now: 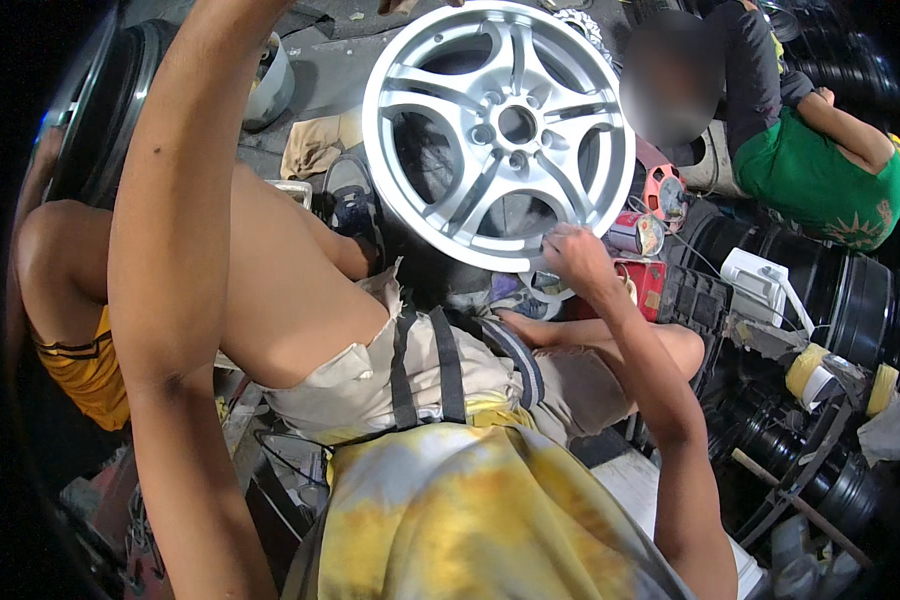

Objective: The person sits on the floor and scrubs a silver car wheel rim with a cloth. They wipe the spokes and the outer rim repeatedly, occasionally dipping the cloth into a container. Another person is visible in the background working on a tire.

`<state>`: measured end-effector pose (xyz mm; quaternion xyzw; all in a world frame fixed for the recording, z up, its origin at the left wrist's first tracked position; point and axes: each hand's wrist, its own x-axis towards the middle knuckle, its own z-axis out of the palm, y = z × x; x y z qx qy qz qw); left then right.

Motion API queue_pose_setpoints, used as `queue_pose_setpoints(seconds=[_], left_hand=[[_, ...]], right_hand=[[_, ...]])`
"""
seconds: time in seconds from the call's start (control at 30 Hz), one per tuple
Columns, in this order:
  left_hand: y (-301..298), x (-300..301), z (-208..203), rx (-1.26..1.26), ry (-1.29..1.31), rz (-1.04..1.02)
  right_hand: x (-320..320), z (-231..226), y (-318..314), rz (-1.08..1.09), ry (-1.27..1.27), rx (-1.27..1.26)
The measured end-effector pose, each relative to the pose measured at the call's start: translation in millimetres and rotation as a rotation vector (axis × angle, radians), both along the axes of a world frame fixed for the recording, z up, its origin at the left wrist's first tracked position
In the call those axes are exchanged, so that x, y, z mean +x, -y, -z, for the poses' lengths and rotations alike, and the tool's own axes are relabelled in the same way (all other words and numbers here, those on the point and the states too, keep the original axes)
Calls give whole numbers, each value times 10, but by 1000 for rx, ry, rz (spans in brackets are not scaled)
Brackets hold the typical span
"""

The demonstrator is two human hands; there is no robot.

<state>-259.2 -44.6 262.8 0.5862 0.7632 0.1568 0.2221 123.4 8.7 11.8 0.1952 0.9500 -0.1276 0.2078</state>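
Note:
A silver alloy wheel (pixel 517 180) with split spokes stands tilted in front of me, its face turned up toward me. My right hand (pixel 575 252) is closed, fingers curled in at the wheel's near right rim. Whatever is pinched there is hidden by the fingers. My left arm stretches far forward along the left side. Only a sliver of my left hand (pixel 410 5) shows at the top edge by the far rim, so its grip is cut off from view.
Beside the wheel are a tin can (pixel 635 233), a red tool (pixel 663 192) and a red box (pixel 642 285). Dark wheel rims (pixel 860 310) are stacked right. Another person in a green shirt (pixel 820 180) sits far right. A bucket (pixel 270 90) stands far left, near a tan cloth (pixel 315 145).

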Motion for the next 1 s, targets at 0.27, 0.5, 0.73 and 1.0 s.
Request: queue_pose_setpoints(seconds=[0.27,0.5,0.73,1.0], left_hand=[[-3,-21,8,-9,15,23],[-52,15,34,0,56,92],[-79,79,67,-57,14,96],[-169,156,197,-9,9,204]], right_hand=[[-76,90,32,160,-115,-111],[-325,106,342,187,-313,-325],[156,-202,-57,-54,-12,25],[210,3,288,4,-284,-118]])
